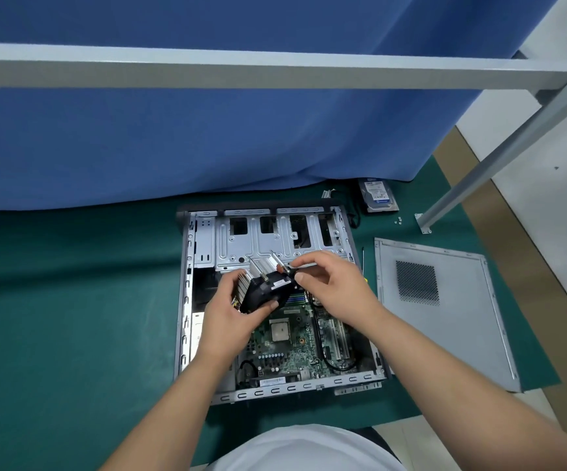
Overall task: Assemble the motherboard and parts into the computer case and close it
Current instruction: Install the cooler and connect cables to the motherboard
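Note:
An open computer case (309,385) lies flat on a green mat, with a green motherboard (288,351) inside and its bare CPU (279,329) showing. Above the board my left hand (227,317) grips a CPU cooler (265,290), a black fan on a finned silver heatsink, tilted on its side. Long sprung screws stick up from the cooler. My right hand (333,283) pinches one of those screws at the cooler's upper right corner. The grey side panel (445,311) lies flat to the right of the case.
A hard drive (378,195) lies behind the case at the right, with small screws (398,220) near it. A screwdriver (363,263) lies between case and panel. A blue curtain hangs behind, and a grey metal frame with a slanted leg (499,158) stands at the right.

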